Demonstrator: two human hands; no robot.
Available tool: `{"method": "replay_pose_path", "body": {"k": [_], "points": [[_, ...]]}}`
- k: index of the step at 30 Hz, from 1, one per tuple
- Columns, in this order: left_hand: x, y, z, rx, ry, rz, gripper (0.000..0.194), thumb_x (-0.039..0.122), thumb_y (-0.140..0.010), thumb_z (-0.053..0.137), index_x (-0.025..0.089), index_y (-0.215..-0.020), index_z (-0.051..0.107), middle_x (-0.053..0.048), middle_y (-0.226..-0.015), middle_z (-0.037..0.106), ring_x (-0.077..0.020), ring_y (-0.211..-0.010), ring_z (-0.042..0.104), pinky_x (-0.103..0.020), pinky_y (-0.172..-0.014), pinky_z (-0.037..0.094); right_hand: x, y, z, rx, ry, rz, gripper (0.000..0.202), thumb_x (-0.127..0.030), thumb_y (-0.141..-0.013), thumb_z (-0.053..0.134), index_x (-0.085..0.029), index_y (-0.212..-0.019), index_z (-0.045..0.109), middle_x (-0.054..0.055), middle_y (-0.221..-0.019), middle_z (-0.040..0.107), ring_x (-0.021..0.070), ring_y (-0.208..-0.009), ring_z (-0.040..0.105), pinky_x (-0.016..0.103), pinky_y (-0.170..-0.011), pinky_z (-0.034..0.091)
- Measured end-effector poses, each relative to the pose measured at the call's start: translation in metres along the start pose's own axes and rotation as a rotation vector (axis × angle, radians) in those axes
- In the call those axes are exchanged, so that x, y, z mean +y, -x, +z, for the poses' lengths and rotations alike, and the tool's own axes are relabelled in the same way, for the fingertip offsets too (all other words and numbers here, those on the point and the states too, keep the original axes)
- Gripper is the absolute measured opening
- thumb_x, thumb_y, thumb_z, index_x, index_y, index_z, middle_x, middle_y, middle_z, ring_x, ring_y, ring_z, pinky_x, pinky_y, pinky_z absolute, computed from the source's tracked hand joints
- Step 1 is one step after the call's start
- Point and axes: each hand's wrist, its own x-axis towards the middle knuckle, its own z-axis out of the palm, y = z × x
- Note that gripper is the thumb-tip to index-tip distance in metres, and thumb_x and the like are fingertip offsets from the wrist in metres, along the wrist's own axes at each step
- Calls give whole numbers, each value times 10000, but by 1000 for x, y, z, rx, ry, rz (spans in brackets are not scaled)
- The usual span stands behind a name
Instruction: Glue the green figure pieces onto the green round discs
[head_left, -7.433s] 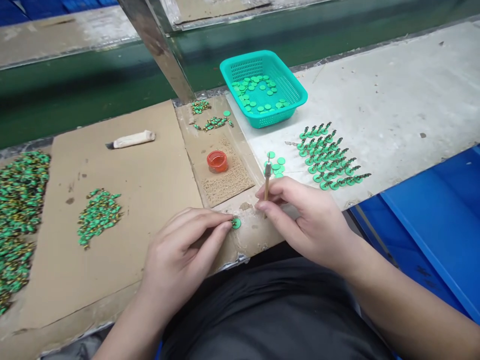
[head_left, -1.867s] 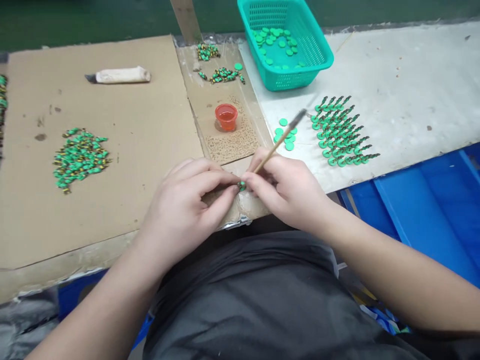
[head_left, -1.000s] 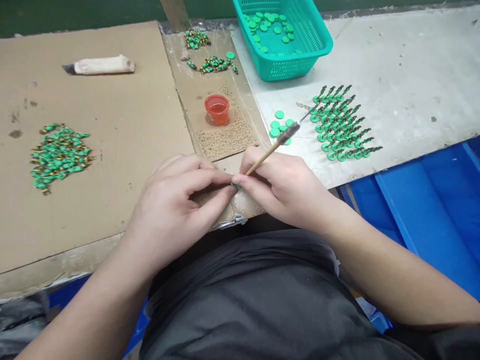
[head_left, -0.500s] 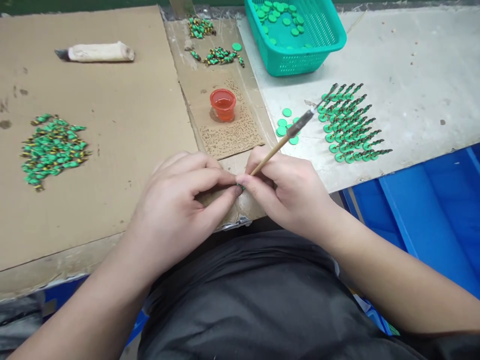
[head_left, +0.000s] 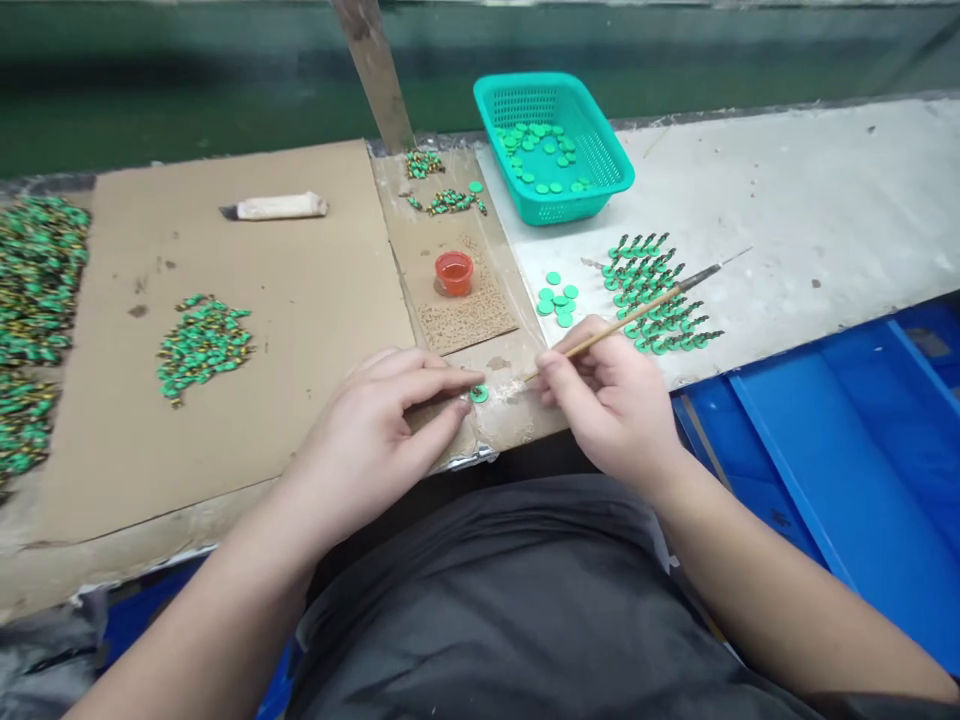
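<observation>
Counter, as I view it remotely: the broadest item, with a brown card over its left part. The basket stands at the back. Next in size are the hands: my left hand rests near the front edge, and my right hand is well to its right, its thumb and fingers clamped on the brush. The brush's thin tip points up and away, crossing the rows of figures in view; I cannot tell how high it passes. Left of the rows are loose discs; farther left is the red cup, holding liquid.

Likely faults: a low sweep of the brush could topple figures. A careless reach with either hand could tip the cup, since it is small and uncovered. If the left fingers press unevenly, the small disc could skid towards the nearby front edge.

Detail: the disc lies on the counter at the left fingertips, index just behind it, thumb to its left. The tips look slightly apart; whether they pinch anything on the disc, I cannot tell.
</observation>
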Motion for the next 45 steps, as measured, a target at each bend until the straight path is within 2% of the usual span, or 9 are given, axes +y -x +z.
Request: {"method": "replay_pose_path", "body": {"k": [3,8,13,20,25,29,35,41,45], "points": [[4,3,2,34,53,-51,287,409,-1072,711,330,-1308,853,-9,-1177,838,-196,-1053,761,-339,-967,589,10,8,-6,28,-23,29,201,-346,-1132,712,-246,-972,642,-17,-805,717,152,-660,731,269,-606,552],[16,1,10,164,118,-160,225,466,-1026,760,277,-1044,880,-22,-1007,834,-186,-945,756,-304,-880,590,22,13,-4,21,6,-50,211,-352,-1129,691,-245,-953,648,3,-831,705,178,-735,747,299,-689,587],[46,1,-4,101,468,-335,324,538,-957,830,215,-946,859,-54,-906,818,-181,-809,743,-259,-729,598,23,12,-6,-9,-6,-82,208,-341,-1124,681,-245,-941,652,11,-814,723,191,-731,742,308,-696,565],[82,9,-29,0,574,-243,236,462,-992,832,241,-916,865,-21,-852,801,-119,-779,710,-155,-724,573,22,12,-6,-29,30,-140,235,-326,-1131,654,-244,-910,660,18,-832,721,190,-723,711,306,-707,525],[84,4,-33,5,564,-198,240,484,-980,849,262,-896,883,-21,-848,816,-118,-768,725,-139,-721,582,24,10,-3,-24,30,-202,229,-288,-1122,641,-249,-896,646,26,-843,724,201,-772,718,307,-759,555],[82,-9,-35,57,492,-211,326,592,-882,917,267,-859,907,-69,-864,854,-190,-778,795,-199,-718,636,23,6,0,-21,49,-254,229,-267,-1127,625,-247,-902,664,38,-868,755,210,-814,737,312,-813,598],[79,-76,-29,63,171,-171,453,695,-849,796,267,-961,896,-72,-948,878,-261,-850,827,-291,-726,654,14,20,-7,3,46,-313,200,-288,-1125,653,-231,-938,700,33,-854,768,196,-785,757,282,-771,592],[70,-185,20,10,-52,-86,299,489,-986,677,250,-1018,853,-74,-1005,864,-249,-918,779,-375,-886,627,9,57,-24,5,62,-271,214,-311,-1105,669,-240,-904,686,12,-789,735,182,-688,692,286,-710,546],[67,-225,48,-56,-136,-93,303,477,-1088,729,185,-1079,810,-76,-1039,827,-219,-974,766,-428,-992,638,7,69,-39,33,75,-206,187,-307,-1075,704,-253,-895,703,13,-791,761,196,-699,720,293,-734,561]]}}
